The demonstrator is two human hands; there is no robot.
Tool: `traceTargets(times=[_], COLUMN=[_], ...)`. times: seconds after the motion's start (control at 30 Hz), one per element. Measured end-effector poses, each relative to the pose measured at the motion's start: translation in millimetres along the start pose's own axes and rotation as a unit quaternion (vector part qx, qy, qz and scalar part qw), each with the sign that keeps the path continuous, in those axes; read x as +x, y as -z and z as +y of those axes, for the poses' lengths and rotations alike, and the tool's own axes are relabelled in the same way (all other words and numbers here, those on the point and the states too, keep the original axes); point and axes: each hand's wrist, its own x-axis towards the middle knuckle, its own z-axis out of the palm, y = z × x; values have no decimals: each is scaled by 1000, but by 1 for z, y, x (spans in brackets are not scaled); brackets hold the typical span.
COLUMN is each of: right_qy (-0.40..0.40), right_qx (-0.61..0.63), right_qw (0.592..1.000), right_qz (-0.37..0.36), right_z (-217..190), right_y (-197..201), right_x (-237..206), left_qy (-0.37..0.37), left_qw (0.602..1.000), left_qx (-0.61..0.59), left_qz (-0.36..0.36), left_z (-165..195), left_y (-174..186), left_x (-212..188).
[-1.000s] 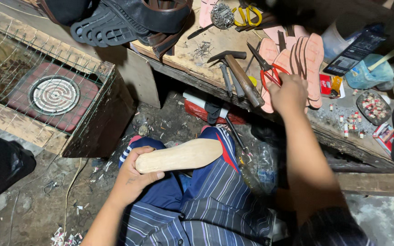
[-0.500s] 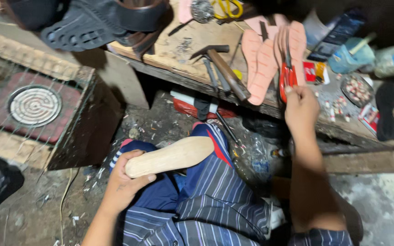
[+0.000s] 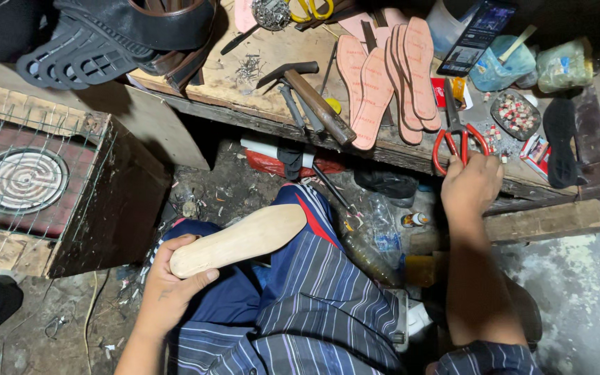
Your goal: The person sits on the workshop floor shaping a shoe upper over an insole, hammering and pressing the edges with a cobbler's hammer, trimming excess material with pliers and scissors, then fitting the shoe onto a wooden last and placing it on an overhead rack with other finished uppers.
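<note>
My left hand (image 3: 173, 278) grips the heel end of a pale tan shoe insole (image 3: 241, 238) that lies across my lap, toe pointing right and up. My right hand (image 3: 471, 185) reaches to the front edge of the wooden workbench (image 3: 258, 83) and has its fingers on the handles of red-handled scissors (image 3: 455, 137), whose blades point away from me. Just left of the scissors lies a fan of several pink insoles (image 3: 392, 69).
A hammer (image 3: 314, 97) and dark hand tools lie mid-bench. Yellow scissors (image 3: 308, 8), a phone (image 3: 479, 33), a small dish of bits (image 3: 515, 113) and black shoe soles (image 3: 71, 42) also sit there. A round heater coil in a wire-topped box (image 3: 23, 180) stands at left.
My right hand slid right along the bench, from by the hammer to the red scissors, and now holds their handles. The left hand kept the insole on my lap.
</note>
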Motion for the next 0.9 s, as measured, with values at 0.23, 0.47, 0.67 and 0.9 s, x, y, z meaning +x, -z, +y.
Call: traceTargets(times=[0.23, 0.47, 0.67, 0.9], right_qy=[-21, -18, -292, -399], right_qx=[66, 261, 554, 821], right_qw=[997, 965, 735, 299], right_qz=[-29, 11, -259, -280], right_z=[-4, -68, -145, -123], right_y=[-10, 5, -13, -1], right_x=[10, 27, 39, 57], left_qy=[15, 3, -4, -9], left_qw=[1000, 1000, 1000, 1000], left_qx=[15, -8, -25, -7], left_qz=[8, 4, -6, -2], left_z=[-3, -3, -4, -4], left_y=[3, 1, -7, -5], left_x=[0, 1, 3, 1])
